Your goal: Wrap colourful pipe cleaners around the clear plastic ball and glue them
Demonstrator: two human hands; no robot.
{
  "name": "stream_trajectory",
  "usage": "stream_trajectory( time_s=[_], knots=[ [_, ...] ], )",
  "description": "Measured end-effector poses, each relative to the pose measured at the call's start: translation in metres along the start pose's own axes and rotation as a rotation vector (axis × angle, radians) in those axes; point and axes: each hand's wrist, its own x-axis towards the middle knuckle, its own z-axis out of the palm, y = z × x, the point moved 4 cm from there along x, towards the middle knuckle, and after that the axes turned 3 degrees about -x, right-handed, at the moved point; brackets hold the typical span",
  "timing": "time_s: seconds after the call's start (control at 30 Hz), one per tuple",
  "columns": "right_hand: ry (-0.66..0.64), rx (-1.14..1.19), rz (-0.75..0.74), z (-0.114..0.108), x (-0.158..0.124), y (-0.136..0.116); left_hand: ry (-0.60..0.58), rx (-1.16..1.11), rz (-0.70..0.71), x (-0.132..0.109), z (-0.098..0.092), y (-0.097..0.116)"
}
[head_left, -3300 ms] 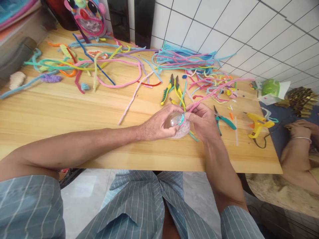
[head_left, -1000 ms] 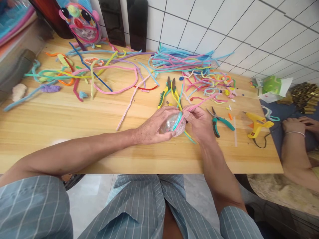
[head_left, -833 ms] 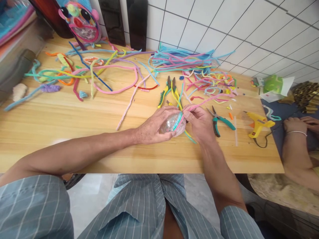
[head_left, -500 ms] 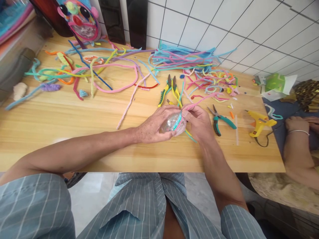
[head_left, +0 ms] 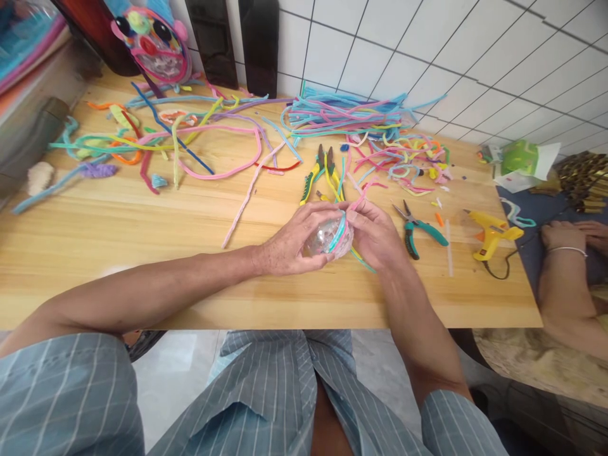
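My left hand [head_left: 297,239] is wrapped round a clear, rounded plastic piece [head_left: 322,237], with fingers above and thumb below. Blue and pink pipe cleaners [head_left: 338,233] run around its right part. My right hand [head_left: 377,233] pinches a pink pipe cleaner [head_left: 365,192] against the upper right edge of the plastic piece; the end of that pipe cleaner sticks up past the fingers. Just beyond the hands lie yellow-and-green pliers [head_left: 311,180], partly crossed by yellow and teal pipe cleaners. To the right of my right hand rest teal needle-nose pliers [head_left: 418,229].
A yellow glue gun [head_left: 494,235] and a clear glue stick [head_left: 449,248] lie to the right. A pipe cleaner bundle [head_left: 346,113] sits by the tiled wall. Loose pipe cleaners [head_left: 190,130] spread across the left. A decorated face-like figure [head_left: 159,47] stands behind them. Another person's arm [head_left: 565,266] is at far right.
The pink pipe cleaner's free end, stretched out to the right before, now bends shorter near my right fingers. My left hand keeps its hold on the plastic piece.
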Motion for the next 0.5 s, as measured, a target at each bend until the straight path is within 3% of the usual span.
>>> stream_trajectory(
  time_s=[0.5],
  knots=[
    [0.013, 0.041, -0.004, -0.0013, -0.0014, -0.0006, 0.016, 0.0, -0.004, 0.0005, -0.0001, 0.0003]
  ],
)
